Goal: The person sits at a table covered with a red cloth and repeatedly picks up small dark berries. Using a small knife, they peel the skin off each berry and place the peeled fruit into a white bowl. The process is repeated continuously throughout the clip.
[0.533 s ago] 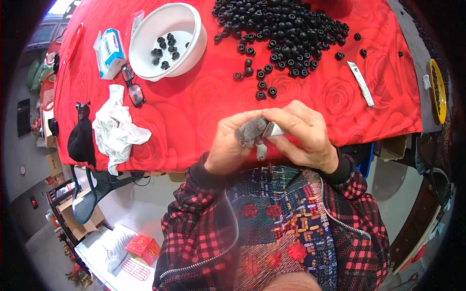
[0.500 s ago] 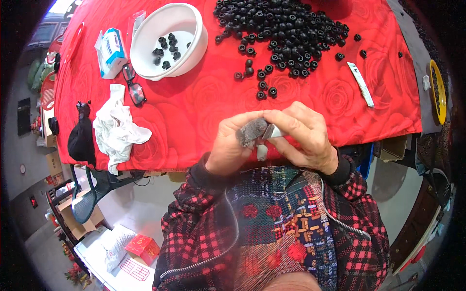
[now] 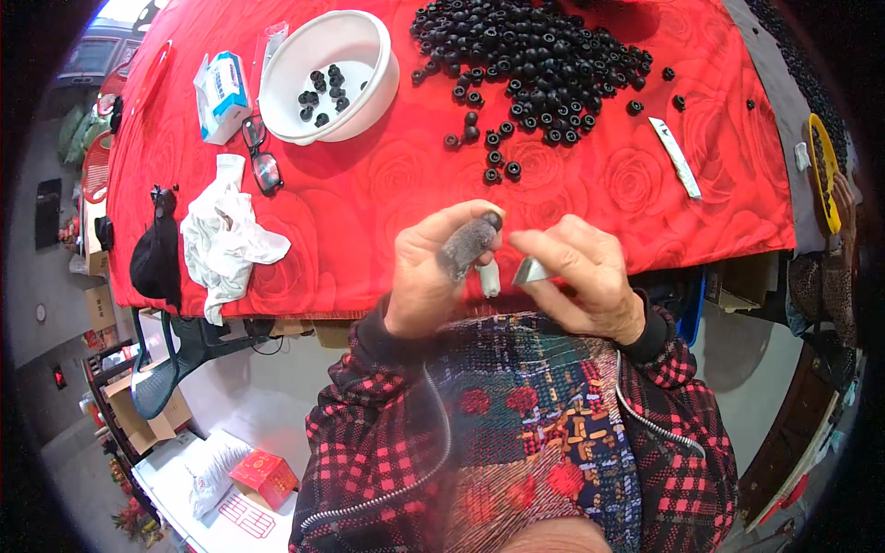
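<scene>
My left hand pinches a small round black part, like those heaped on the table. A fuzzy grey wrap appears to cover one of its digits. A white covering shows below, seemingly on another fingertip. To the right, my right hand is closed on a small flat blade-like tool, pale and metallic; its exact kind I cannot make out. A gap separates the tool from the black part. Beyond both hands lies the pile of round black parts, with several strays at its near side.
A white basin at the back left holds several black parts. Near it are a blue-and-white box, glasses, a white cloth and a black cup-shaped cloth item. A white strip and yellow tray lie right.
My hands have drawn apart: the right hand with the tool has moved slightly down and right. The black part now shows in my left fingers. The view has shifted slightly.
</scene>
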`<control>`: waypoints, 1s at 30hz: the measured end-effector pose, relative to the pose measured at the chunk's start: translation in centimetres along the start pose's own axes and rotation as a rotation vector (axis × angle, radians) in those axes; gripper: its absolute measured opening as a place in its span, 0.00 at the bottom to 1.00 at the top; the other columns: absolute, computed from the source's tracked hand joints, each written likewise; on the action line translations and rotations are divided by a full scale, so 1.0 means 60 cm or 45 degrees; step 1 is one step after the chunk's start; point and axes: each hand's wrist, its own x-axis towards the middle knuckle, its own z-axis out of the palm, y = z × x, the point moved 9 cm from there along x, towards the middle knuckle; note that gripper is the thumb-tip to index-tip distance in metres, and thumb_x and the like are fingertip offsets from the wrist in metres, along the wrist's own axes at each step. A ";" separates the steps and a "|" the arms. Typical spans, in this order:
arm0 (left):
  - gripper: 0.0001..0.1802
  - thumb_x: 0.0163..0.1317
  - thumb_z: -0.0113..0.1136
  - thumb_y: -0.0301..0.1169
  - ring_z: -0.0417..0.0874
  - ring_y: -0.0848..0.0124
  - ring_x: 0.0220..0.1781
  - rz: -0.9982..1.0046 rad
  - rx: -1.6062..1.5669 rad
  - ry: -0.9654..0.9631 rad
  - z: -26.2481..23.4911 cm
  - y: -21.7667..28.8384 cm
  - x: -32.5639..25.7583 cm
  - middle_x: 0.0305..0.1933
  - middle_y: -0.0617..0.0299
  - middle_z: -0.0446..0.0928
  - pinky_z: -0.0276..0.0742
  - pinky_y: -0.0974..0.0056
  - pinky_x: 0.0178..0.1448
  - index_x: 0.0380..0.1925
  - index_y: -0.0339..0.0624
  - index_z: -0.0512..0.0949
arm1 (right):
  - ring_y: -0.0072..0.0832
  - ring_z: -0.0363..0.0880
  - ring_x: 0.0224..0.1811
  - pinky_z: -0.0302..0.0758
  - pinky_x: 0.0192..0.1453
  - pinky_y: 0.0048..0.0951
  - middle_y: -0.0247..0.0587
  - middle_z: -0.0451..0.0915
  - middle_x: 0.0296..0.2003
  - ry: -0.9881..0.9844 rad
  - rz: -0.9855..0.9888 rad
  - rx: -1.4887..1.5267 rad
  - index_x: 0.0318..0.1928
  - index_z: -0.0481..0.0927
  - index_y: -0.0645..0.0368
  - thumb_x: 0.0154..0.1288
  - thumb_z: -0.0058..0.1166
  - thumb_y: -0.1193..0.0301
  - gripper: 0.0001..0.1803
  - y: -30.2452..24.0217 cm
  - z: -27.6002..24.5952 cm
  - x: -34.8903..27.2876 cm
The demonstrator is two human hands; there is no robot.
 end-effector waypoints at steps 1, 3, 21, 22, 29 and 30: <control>0.14 0.66 0.57 0.26 0.77 0.79 0.35 0.016 0.055 0.008 0.001 0.005 -0.003 0.38 0.61 0.80 0.76 0.73 0.40 0.50 0.32 0.77 | 0.37 0.74 0.28 0.72 0.30 0.36 0.42 0.75 0.28 0.028 0.068 0.072 0.51 0.76 0.65 0.48 0.61 0.77 0.25 0.005 -0.003 -0.002; 0.14 0.65 0.58 0.26 0.77 0.79 0.35 0.045 0.132 0.015 0.003 0.011 -0.007 0.38 0.62 0.80 0.75 0.73 0.41 0.49 0.32 0.77 | 0.41 0.75 0.30 0.73 0.33 0.38 0.45 0.74 0.29 0.011 0.181 0.119 0.50 0.76 0.66 0.53 0.58 0.78 0.21 0.009 -0.010 0.008; 0.14 0.65 0.58 0.26 0.75 0.82 0.34 0.033 0.354 0.029 0.012 0.005 -0.006 0.35 0.67 0.78 0.72 0.77 0.36 0.49 0.33 0.78 | 0.44 0.75 0.30 0.72 0.33 0.39 0.47 0.74 0.29 0.114 0.245 0.094 0.46 0.75 0.64 0.55 0.58 0.77 0.16 0.040 -0.001 0.012; 0.14 0.65 0.58 0.26 0.75 0.82 0.34 0.021 0.363 0.031 0.010 0.004 -0.005 0.35 0.67 0.78 0.72 0.76 0.35 0.49 0.33 0.78 | 0.43 0.75 0.30 0.72 0.33 0.39 0.47 0.74 0.29 0.113 0.240 0.083 0.46 0.75 0.64 0.54 0.58 0.77 0.16 0.041 -0.001 0.013; 0.13 0.65 0.57 0.25 0.76 0.80 0.33 0.029 0.409 0.056 0.001 -0.001 -0.002 0.36 0.64 0.79 0.74 0.74 0.35 0.49 0.33 0.78 | 0.43 0.75 0.30 0.71 0.32 0.39 0.46 0.74 0.29 0.075 0.198 0.087 0.44 0.76 0.64 0.55 0.59 0.76 0.15 0.054 0.004 0.012; 0.13 0.65 0.56 0.25 0.77 0.79 0.32 0.072 0.442 0.054 -0.001 -0.001 -0.002 0.36 0.63 0.79 0.75 0.73 0.34 0.49 0.33 0.78 | 0.43 0.75 0.30 0.71 0.32 0.39 0.46 0.74 0.29 0.063 0.196 0.102 0.44 0.76 0.64 0.55 0.59 0.76 0.15 0.057 0.006 0.010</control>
